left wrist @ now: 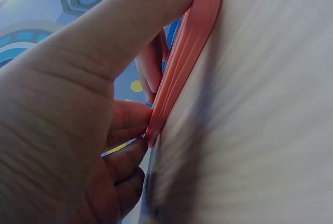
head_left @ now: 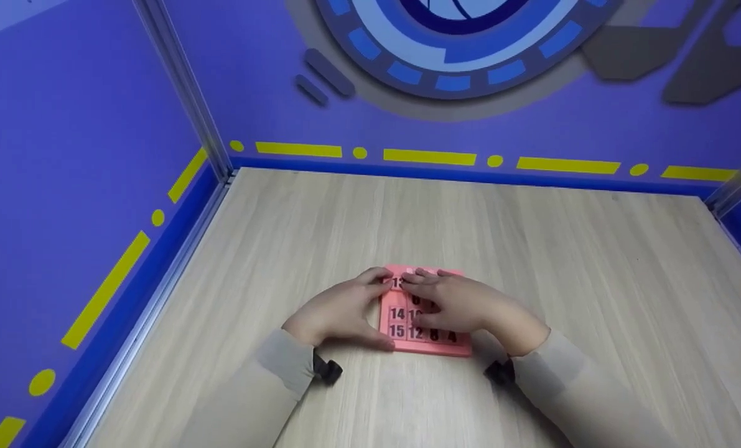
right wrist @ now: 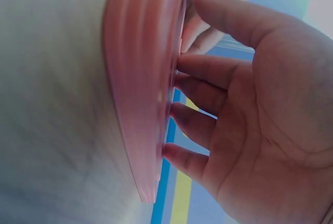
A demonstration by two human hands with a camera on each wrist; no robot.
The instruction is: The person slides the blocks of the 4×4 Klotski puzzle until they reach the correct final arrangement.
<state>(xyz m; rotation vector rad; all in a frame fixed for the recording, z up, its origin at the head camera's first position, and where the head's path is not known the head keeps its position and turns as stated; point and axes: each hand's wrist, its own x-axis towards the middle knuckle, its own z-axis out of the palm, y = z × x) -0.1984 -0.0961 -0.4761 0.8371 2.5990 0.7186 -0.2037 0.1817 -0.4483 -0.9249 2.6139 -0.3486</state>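
Note:
A pink sliding number puzzle (head_left: 429, 350) lies flat on the table, with black numbers such as 14, 15, 12, 8 and 4 on its tiles. My left hand (head_left: 345, 311) grips its left side, thumb at the near corner and fingers at the far corner. In the left wrist view the puzzle's ridged edge (left wrist: 182, 68) runs between thumb and fingers. Over the tiles lies my right hand (head_left: 466, 302), its fingertips touching the top face and covering several numbers. The right wrist view shows those fingers extended against the puzzle (right wrist: 140, 78), thumb raised off it.
The light wood-grain table (head_left: 320, 230) extends around the puzzle. A blue-purple wall with yellow dashes (head_left: 429, 156) stands behind, another panel (head_left: 84, 155) at the left. Metal posts (head_left: 186, 93) mark the corners. Black straps (head_left: 328, 370) sit at both wrists.

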